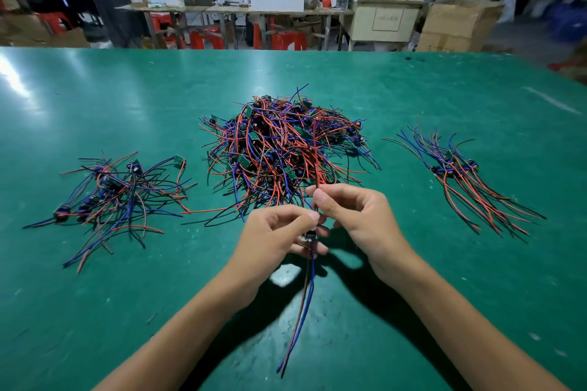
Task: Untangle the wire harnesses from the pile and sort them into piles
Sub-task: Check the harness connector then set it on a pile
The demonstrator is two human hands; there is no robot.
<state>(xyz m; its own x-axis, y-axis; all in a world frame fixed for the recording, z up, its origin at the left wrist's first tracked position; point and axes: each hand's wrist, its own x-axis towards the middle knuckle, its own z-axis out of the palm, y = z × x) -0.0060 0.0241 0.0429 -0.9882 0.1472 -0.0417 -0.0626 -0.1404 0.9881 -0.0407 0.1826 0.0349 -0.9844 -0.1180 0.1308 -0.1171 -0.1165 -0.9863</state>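
A big tangled pile of wire harnesses (pixel 279 149), red, blue and black leads with small green boards, lies mid-table. A looser pile (pixel 120 197) sits at the left, and a neatly combed pile (pixel 460 174) at the right. My left hand (pixel 276 235) pinches the small board of one harness (pixel 309 289), whose blue and red leads hang down toward me. My right hand (pixel 352 213) pinches that harness's upper red wire, which runs up over the big pile. Both hands hover just in front of the big pile.
The green table mat (pixel 95 311) stretches wide around the piles. Beyond its far edge stand workbenches, red stools (pixel 289 40), cardboard boxes (pixel 457 25) and several seated people.
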